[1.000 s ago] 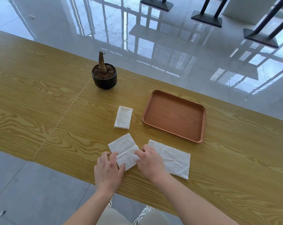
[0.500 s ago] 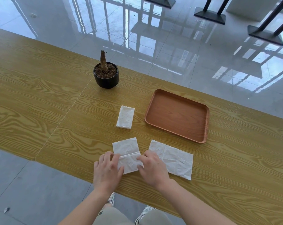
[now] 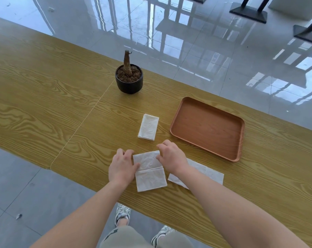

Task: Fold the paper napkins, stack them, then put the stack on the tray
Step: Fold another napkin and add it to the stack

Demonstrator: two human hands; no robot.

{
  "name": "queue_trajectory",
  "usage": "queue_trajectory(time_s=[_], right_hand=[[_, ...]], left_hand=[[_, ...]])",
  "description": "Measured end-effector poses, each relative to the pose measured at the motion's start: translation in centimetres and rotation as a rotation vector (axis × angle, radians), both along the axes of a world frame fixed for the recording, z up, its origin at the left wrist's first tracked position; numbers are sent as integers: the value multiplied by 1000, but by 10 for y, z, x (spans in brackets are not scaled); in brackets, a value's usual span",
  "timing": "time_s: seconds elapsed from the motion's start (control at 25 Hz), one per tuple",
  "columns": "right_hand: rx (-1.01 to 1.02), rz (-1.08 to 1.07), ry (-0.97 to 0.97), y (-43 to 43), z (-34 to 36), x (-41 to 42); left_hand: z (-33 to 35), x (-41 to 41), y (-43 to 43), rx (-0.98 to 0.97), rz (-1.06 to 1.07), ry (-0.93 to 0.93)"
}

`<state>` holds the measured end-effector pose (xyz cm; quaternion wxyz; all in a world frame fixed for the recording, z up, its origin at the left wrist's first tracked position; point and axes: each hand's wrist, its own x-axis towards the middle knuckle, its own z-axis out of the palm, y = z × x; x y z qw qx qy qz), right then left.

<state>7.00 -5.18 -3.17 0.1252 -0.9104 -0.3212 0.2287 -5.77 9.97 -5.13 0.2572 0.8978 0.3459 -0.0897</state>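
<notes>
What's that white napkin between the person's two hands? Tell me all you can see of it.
The napkin is thin white paper, faintly embossed, roughly rectangular, with one crease running across its middle. It lies flat on the wooden table, close to the near edge. The left hand holds its far left corner, thumb on top; the right hand holds its far right corner.

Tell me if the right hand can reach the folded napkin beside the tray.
Probably yes: the folded napkin lies just beyond the right hand, only bare table between. It must first release the creased napkin it pinches.
</notes>
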Motion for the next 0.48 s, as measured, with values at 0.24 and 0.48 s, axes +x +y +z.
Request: queue_trajectory(time_s=[0.24, 0.48], right_hand=[[-47, 52, 1, 7, -6, 3], [-6, 64, 45, 13, -5, 8]], left_hand=[[2, 9, 1, -30, 6, -4], [2, 14, 6, -96, 17, 21]])
